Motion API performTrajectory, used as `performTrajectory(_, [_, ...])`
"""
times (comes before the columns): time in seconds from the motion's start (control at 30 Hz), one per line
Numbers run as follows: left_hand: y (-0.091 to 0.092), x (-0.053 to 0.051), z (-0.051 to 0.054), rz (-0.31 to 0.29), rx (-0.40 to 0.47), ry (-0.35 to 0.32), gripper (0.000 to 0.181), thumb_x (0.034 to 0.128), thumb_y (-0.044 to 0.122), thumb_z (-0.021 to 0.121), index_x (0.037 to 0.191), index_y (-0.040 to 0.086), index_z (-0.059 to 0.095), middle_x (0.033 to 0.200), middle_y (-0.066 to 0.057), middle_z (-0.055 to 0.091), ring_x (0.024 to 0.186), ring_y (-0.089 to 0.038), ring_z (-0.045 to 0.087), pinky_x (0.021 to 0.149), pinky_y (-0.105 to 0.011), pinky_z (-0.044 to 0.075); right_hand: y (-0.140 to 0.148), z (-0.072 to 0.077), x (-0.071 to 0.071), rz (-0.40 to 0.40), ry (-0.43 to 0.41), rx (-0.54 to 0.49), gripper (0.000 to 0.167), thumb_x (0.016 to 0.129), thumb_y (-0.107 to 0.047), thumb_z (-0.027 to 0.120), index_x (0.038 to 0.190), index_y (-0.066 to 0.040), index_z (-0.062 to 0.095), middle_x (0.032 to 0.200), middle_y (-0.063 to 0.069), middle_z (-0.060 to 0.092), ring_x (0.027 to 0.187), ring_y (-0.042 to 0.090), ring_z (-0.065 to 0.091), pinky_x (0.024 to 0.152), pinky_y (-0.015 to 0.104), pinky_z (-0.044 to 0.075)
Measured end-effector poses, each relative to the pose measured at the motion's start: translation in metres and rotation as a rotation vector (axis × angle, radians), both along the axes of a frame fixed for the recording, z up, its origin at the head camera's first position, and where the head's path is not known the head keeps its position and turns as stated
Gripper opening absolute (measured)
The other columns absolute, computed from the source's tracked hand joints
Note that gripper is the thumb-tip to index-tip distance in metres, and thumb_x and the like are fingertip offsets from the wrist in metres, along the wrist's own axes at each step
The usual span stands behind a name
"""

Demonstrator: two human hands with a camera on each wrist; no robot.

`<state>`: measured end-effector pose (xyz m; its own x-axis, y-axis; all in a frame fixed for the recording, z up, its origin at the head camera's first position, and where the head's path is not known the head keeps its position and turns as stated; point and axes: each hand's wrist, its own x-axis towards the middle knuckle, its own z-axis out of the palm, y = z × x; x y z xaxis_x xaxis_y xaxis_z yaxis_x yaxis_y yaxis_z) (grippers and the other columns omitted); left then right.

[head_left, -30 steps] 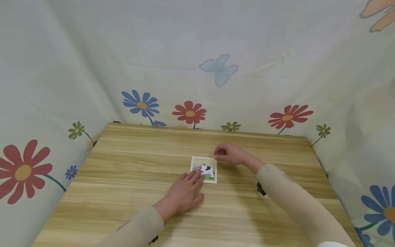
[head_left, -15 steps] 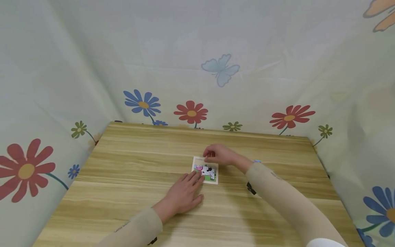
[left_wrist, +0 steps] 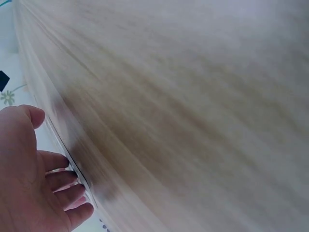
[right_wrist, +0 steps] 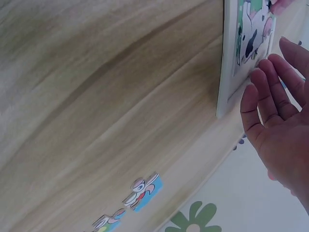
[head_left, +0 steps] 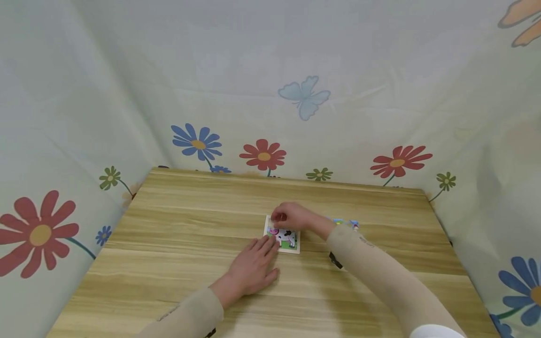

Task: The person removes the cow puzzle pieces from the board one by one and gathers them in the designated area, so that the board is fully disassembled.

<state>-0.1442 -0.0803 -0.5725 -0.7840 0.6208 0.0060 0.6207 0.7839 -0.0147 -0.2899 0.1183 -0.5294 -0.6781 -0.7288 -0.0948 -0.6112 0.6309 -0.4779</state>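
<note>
A white-framed picture board (head_left: 289, 251) with a cow picture (head_left: 288, 235) lies on the wooden table. My left hand (head_left: 252, 266) rests with fairly straight fingers on its lower left; in the left wrist view the hand (left_wrist: 46, 179) reaches to a thin edge. Over the board's upper left, my right hand (head_left: 293, 218) has its thumb and fingers brought together. In the right wrist view a sliver of blue shows between the fingers of that hand (right_wrist: 282, 106), seemingly a small piece mostly hidden by them. The board (right_wrist: 223, 92) stretches beside the fingertips.
Two small picture pieces with blue, one (head_left: 354, 224) and another (head_left: 338, 221), lie right of the board, by the right sleeve. The right wrist view shows them too, one (right_wrist: 144, 193) above the other (right_wrist: 108, 222). A flowered curtain (head_left: 228, 94) stands behind the table (head_left: 190, 211).
My right hand has moved left, from beside the board's upper right corner to over its upper left. The loose pieces have come into view from behind the right arm. My left hand has stayed put.
</note>
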Motion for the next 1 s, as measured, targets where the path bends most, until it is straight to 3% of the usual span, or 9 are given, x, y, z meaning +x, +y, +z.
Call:
performTrajectory(0.4, [-0.0008,0.0003,0.0024,-0.009,0.007,-0.015,0.070,0.1105,0.051,0.047,0.164,0.005,0.043,0.170,-0.014,0.040,0.157,-0.032,0.038,0.126,-0.052,0.034,-0.0032,-0.0007,0.0008,0.045,-0.024,0.020,0.017,0.103,-0.021,0.074,0.114,-0.008,0.077,0.102,0.000,0.071,0.091,0.009,0.061,0.086,0.028,0.054])
performTrajectory(1.0, [-0.0009,0.0003,-0.0017,-0.012,0.006,-0.008,0.070,0.1107,0.049,0.046,0.165,0.005,0.040,0.171,-0.013,0.038,0.158,-0.031,0.036,0.127,-0.051,0.033,-0.0087,0.0039,0.0057,-0.001,-0.109,0.042,0.012,0.104,-0.017,0.072,0.111,-0.008,0.077,0.101,-0.001,0.073,0.087,0.006,0.062,0.085,0.026,0.054])
